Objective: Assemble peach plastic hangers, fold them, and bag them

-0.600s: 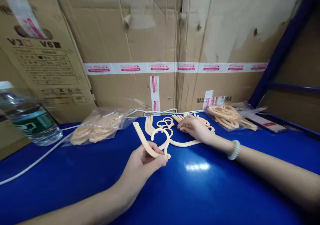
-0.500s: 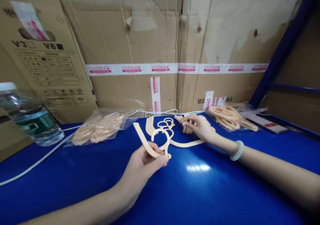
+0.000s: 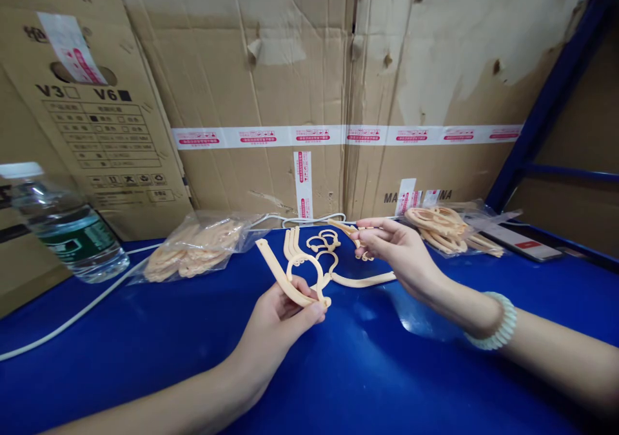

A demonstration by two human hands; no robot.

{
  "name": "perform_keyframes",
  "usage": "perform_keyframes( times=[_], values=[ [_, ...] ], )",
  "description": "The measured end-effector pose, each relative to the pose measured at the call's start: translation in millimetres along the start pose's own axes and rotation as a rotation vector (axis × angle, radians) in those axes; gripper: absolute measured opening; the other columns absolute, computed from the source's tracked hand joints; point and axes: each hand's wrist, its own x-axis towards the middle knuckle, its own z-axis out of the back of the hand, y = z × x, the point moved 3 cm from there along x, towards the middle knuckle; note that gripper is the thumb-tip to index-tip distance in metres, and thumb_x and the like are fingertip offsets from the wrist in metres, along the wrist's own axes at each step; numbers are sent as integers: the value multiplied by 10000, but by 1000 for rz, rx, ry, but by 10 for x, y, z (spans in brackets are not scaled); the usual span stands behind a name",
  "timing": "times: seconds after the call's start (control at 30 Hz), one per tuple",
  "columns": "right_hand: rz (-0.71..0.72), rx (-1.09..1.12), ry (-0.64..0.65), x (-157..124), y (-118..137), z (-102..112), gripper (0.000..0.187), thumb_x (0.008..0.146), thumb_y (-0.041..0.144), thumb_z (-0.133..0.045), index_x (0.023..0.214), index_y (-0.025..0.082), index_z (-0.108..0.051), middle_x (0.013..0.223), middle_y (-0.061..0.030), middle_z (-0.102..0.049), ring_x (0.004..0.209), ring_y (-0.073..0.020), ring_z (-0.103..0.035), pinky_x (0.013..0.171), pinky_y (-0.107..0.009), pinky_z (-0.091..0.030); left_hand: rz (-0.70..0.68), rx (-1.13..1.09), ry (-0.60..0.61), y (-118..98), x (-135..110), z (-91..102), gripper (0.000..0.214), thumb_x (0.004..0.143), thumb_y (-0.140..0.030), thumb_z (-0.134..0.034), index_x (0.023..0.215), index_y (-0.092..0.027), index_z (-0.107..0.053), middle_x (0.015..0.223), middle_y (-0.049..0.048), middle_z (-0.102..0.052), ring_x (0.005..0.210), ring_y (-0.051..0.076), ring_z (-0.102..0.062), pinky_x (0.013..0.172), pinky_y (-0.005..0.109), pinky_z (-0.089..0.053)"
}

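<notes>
My left hand [image 3: 283, 322] is closed on a cream plastic hanger part, pinched near its lower end. It has a curved arm [image 3: 273, 269] reaching up to the left and a round hook [image 3: 316, 266] beside it. My right hand [image 3: 403, 251] is closed on a loose cream hanger arm [image 3: 342, 227], held just above the table by its right portion. Beyond my left hand lie several loose hanger arms [image 3: 292, 245] and several small hooks [image 3: 325, 239]. An assembled hanger [image 3: 360, 282] lies between my hands, partly hidden behind the left one.
Clear bags of cream hangers lie at the left [image 3: 198, 248] and right [image 3: 438, 225] of the blue table [image 3: 367, 370]. A water bottle [image 3: 68, 235], a white cable [image 3: 72, 322] and a phone [image 3: 525, 245] are around them. Cardboard [image 3: 261, 87] stands behind.
My right hand has risen from the pile of hanger arms and come nearer, with one arm in its fingers. The left hand keeps its hold almost unmoved.
</notes>
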Motion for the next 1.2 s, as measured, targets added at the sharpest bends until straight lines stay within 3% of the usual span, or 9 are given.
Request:
perform_keyframes(
  times=[0.13,0.2,0.3,0.37,0.57,0.7,0.93,1.2],
  values=[
    [-79,93,-22,-100,-65,-80,608,653,303,-853,1187,238,-569,1118,-37,-647,612,-95,-663,599,-258,-537,-24,18,0,18,-3,8,308,697,-242,-823,809,-186,-542,771,-26,-697,795,129,-640,763,243,-477],
    [-196,218,14,-136,-130,-118,712,608,258,-882,1229,265,-533,1038,4,-643,627,-95,-666,662,-267,-559,-44,30,-3,25,-1,9,298,703,-236,-815,821,-189,-546,782,-24,-695,808,136,-646,773,251,-480],
    [-380,346,144,-200,-223,-196,622,568,228,-907,1106,199,-597,827,23,-655,714,-131,-691,769,-282,-564,-65,62,-17,21,3,6,285,707,-224,-805,826,-191,-548,803,-22,-687,803,134,-646,783,256,-483],
    [-439,348,222,-249,-254,-241,488,581,233,-906,978,168,-630,805,-1,-678,788,-156,-704,813,-292,-555,-72,79,-15,11,5,0,275,711,-216,-798,815,-193,-545,803,-28,-671,797,134,-643,786,262,-489],
    [-331,213,408,-333,-193,-338,362,667,195,-862,948,148,-639,814,-21,-744,752,-119,-694,777,-252,-533,-171,153,15,-38,9,-5,200,748,-193,-763,812,-196,-573,836,-27,-661,820,134,-655,805,255,-500],
    [-270,176,499,-343,-168,-368,308,717,201,-827,955,147,-639,855,-41,-759,794,-137,-710,786,-266,-542,-148,169,29,-24,5,-4,239,755,-224,-767,832,-206,-541,838,-21,-676,836,145,-668,814,267,-507],
    [-206,129,527,-359,-154,-371,249,683,251,-851,835,159,-677,835,-20,-738,782,-139,-701,784,-270,-552,-127,176,32,-42,-11,-18,229,732,-228,-766,832,-205,-561,886,23,-705,909,203,-678,873,348,-520],
    [-219,89,423,-421,-162,-398,300,586,272,-906,749,177,-673,771,-2,-717,714,-152,-684,729,-285,-553,-52,171,-92,-43,-24,10,283,617,-199,-829,732,-199,-570,718,-16,-703,738,175,-683,729,282,-525]
  ],
)
